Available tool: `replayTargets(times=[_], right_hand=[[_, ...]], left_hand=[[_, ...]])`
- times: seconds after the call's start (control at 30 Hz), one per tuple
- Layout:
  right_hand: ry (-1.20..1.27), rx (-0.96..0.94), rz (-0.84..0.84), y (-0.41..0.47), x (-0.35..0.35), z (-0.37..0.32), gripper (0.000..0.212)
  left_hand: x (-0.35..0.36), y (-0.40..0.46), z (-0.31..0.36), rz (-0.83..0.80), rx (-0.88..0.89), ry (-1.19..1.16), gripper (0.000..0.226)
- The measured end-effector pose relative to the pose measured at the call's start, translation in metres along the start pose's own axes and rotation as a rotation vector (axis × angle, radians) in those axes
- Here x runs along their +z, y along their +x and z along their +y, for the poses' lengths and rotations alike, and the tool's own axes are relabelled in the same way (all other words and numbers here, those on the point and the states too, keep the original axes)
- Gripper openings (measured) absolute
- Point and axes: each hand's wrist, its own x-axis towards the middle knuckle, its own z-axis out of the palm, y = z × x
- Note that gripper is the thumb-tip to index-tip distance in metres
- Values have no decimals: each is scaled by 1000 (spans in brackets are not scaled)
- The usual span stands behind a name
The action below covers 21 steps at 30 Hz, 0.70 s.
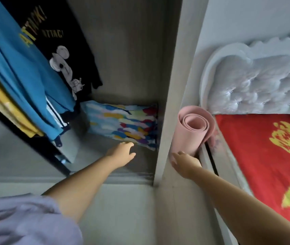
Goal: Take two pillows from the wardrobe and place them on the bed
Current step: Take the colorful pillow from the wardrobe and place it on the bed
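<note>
A pillow (123,123) with a many-coloured brushstroke cover lies flat on the wardrobe floor (140,161), against the right wall. My left hand (122,152) reaches into the wardrobe, fingers apart, just short of the pillow's near edge and holding nothing. My right hand (184,163) is outside the wardrobe, spread flat against the white side panel (174,106) next to a rolled pink mat. The bed (264,156), covered in a red blanket with yellow patterns, lies to the right. I can see only one pillow.
Blue, black and yellow shirts (26,71) hang at the left of the wardrobe above the pillow. A rolled pink mat (192,129) stands upright between the side panel and the bed. A white tufted headboard (257,82) rises behind the bed.
</note>
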Motion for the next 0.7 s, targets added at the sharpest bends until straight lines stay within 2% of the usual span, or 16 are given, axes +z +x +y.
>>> replayTargets(times=[0.13, 0.27, 0.47, 0.6, 0.7], right_hand=[[-33, -107, -33, 43, -7, -67, 41], [-153, -183, -45, 96, -17, -102, 43], [-28, -113, -23, 191, -39, -110, 40], [-73, -193, 12, 256, -57, -115, 38], [-83, -221, -13, 304, -69, -126, 44]], left_hand=[[-13, 1, -60, 22, -86, -12, 47], [-26, 25, -98, 29, -158, -6, 48], [-66, 94, -141, 58, -173, -55, 47], [-94, 150, -166, 107, -143, -21, 47], [-99, 192, -185, 89, -80, 33, 42]])
